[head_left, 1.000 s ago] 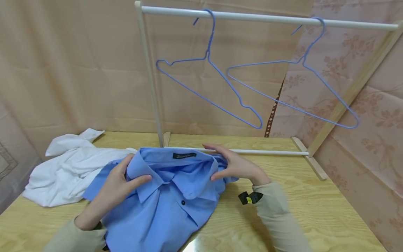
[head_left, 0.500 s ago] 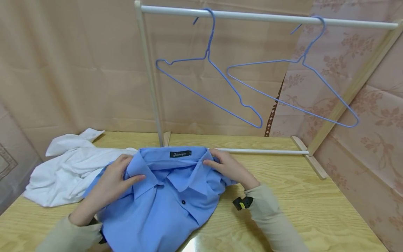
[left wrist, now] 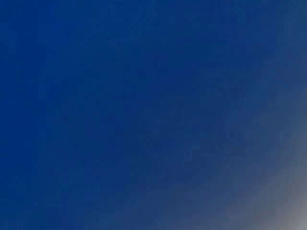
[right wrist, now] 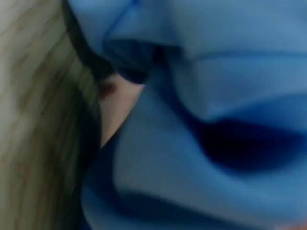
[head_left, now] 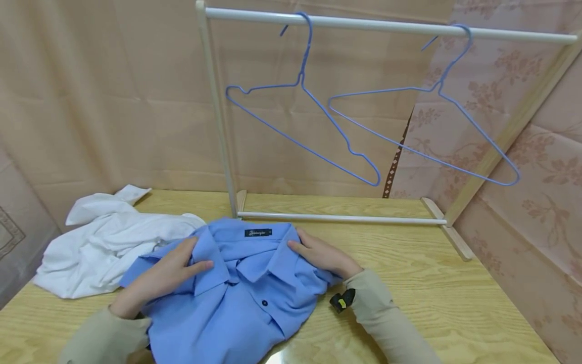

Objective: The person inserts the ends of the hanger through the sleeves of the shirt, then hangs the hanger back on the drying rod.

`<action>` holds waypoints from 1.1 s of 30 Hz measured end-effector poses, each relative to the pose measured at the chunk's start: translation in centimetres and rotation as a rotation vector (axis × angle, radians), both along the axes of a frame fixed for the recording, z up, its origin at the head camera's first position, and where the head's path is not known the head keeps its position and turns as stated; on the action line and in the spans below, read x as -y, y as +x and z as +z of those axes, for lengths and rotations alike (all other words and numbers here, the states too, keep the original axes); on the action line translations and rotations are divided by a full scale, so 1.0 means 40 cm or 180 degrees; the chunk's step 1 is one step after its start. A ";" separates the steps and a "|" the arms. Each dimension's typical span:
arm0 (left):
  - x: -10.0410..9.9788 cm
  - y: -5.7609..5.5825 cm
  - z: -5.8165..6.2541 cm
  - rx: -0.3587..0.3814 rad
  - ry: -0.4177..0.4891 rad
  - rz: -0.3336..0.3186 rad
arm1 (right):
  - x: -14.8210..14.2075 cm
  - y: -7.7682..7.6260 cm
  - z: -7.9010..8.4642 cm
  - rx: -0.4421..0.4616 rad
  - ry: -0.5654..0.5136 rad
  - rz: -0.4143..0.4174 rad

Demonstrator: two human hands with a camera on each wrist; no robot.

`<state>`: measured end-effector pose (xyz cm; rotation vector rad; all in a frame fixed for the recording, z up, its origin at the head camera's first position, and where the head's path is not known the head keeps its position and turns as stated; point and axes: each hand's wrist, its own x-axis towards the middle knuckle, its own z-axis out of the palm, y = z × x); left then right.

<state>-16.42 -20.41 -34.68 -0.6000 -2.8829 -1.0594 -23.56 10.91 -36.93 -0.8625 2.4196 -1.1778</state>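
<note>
A blue button-up shirt (head_left: pixel 223 313) lies bunched on the table in the head view, its collar toward the back and a black label (head_left: pixel 258 232) showing inside the neck. My left hand (head_left: pixel 165 273) grips the left side of the collar, thumb over the front and fingers hidden by cloth. At the right side of the collar, my right hand (head_left: pixel 320 253) pinches the fabric with its thumb in front. Blurred blue cloth (left wrist: pixel 120 105) fills the left wrist view. Folds of the shirt (right wrist: pixel 158 148) crowd the right wrist view, covering most of the hand.
A crumpled white garment (head_left: pixel 104 247) lies at the left, against the shirt. Behind stands a rack with a white top rail (head_left: pixel 386 25) and a low rail (head_left: pixel 341 218). Two blue wire hangers, a left one (head_left: pixel 303 76) and a right one (head_left: pixel 438 83), hang from it over the wooden table (head_left: pixel 432 283).
My right hand has moved left and down from a spread pose to pinch the collar. The collar has been straightened and then lowered, with both hands sinking slightly toward the table.
</note>
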 end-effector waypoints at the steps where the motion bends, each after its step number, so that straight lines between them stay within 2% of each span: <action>1: -0.001 -0.002 -0.003 0.0019 0.0016 -0.0061 | -0.002 -0.001 0.000 -0.0063 0.0021 -0.0024; 5: -0.013 -0.008 -0.011 0.0118 0.0000 -0.0071 | -0.016 -0.001 0.009 -0.0334 0.0125 -0.0155; 10: -0.056 -0.024 -0.003 0.0154 0.0057 -0.0105 | -0.058 0.007 0.040 -0.0601 0.0231 -0.0408; 16: -0.111 -0.056 0.013 -0.0066 0.0135 -0.0063 | -0.098 0.016 0.070 -0.0889 0.0582 -0.0810; 21: -0.139 -0.104 0.033 -0.0196 0.0309 0.0106 | -0.100 0.030 0.086 -0.0963 0.0634 -0.1255; 24: -0.146 -0.136 0.048 -0.0243 0.0409 0.0216 | -0.091 0.033 0.087 -0.1018 0.0598 -0.1506; 27: -0.145 -0.159 0.058 -0.0250 0.0541 0.0196 | -0.084 0.032 0.082 -0.1119 0.0538 -0.1719; 30: -0.137 -0.168 0.053 -0.0213 0.0569 0.0154 | -0.086 0.025 0.074 -0.1198 0.0532 -0.1821; 33: -0.129 -0.168 0.039 -0.0133 0.0530 0.0173 | -0.095 0.014 0.067 -0.1220 0.0550 -0.1816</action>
